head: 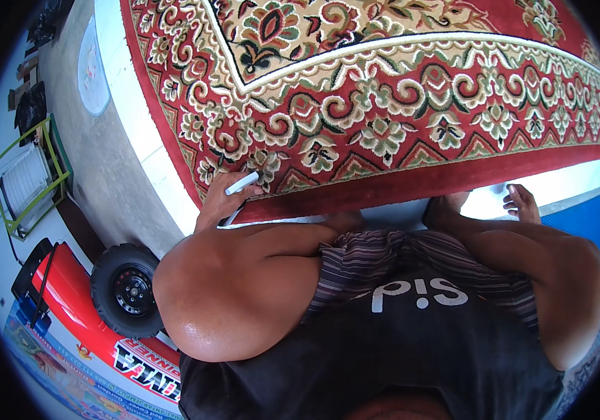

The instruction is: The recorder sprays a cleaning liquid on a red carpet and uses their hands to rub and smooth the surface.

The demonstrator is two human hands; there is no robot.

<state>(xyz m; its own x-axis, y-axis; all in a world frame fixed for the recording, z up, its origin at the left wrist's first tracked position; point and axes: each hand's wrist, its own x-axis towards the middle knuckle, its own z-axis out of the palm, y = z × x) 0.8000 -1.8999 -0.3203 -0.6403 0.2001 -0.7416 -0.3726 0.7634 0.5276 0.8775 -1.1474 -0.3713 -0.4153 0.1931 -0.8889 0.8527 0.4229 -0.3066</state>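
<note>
A red, cream and green patterned carpet (384, 105) lies in front of me, its plain red border nearest to my feet. My left hand (229, 197) is at the carpet's near left corner, closed around a slim white tool (242, 182); its kind is unclear. The tool's dark end points over the carpet pattern, and a thin part shows below the hand. Beyond the carpet's near edge, beside my right foot, my right hand (521, 203) hangs low with its fingers loosely bent and a little apart. Nothing is visible in it.
My bent knees frame the near border. Pale tiles (161, 168) run along the carpet's left side. Farther left are a black wheel (132, 291) on a red machine (77, 289), a green metal frame (63, 152) and black plastic bags (31, 105). A blue mat (586, 220) lies at right.
</note>
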